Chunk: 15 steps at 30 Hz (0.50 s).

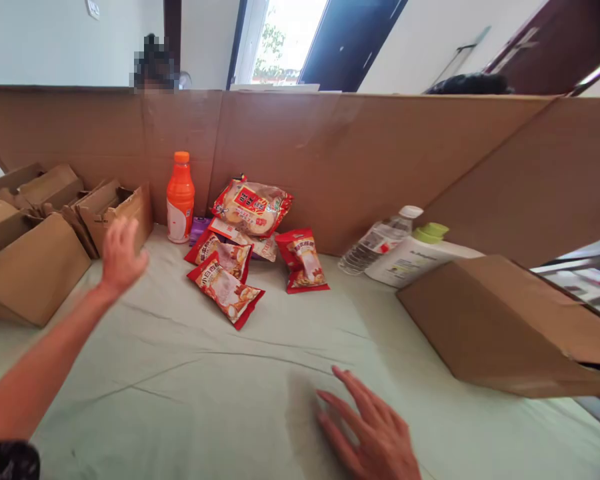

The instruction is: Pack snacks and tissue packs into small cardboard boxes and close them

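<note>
My left hand (122,259), slightly blurred, is raised in front of a small cardboard box (141,212), fingers stretched out and holding nothing. Whether it touches the box I cannot tell. My right hand (373,430) is low over the green cloth (205,407), fingers apart, nothing in it. Just right of my left hand stands an orange bottle (181,193), upright. Beside the bottle are red snack packets (227,288), a purple packet (200,230) partly hidden, and a larger clear-and-red bag of round crackers (253,205). Another red snack packet (304,261) lies slightly apart, to their right.
Several open cardboard boxes (35,267) crowd the left side. At right, a clear plastic bottle (380,240) and a white bottle with a green cap (415,260) lean near a large cardboard box (505,327). A tall cardboard wall (370,160) runs along the back; people are behind it.
</note>
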### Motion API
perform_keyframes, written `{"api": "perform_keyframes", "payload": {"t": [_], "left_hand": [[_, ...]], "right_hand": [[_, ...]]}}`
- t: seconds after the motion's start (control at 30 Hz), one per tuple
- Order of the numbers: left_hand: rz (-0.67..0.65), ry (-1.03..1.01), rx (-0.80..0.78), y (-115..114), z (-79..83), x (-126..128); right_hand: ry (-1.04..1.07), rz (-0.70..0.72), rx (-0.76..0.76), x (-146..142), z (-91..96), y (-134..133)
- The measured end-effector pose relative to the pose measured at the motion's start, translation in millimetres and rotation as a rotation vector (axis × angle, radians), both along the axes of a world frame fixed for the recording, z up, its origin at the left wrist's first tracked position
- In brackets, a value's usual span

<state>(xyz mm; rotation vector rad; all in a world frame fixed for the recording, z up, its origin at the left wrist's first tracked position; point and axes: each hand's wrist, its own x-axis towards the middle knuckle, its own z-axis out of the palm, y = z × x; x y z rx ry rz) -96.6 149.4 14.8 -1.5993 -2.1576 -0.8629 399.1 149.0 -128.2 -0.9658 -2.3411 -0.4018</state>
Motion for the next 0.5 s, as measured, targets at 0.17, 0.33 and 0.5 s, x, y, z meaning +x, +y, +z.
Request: {"api": "perform_keyframes", "payload": {"t": [0.17,0.33,0.5], "left_hand": [[0.184,-0.114,-0.050,52.2,63.6,-65.5],[0.007,-0.077,-0.148,-3.1,64.9,-48.2],[-0.361,0.081,-0.010,-122.0,34.7,-19.2]], "right_hand": [[0.041,-0.040,-0.158,-4.8,-10.7,-43.4],[0.155,-0.106,-0.367,6.6,7.7,-41.7],[0.272,-0.048,-0.488,-22.5,55.7,-3.0]]}}
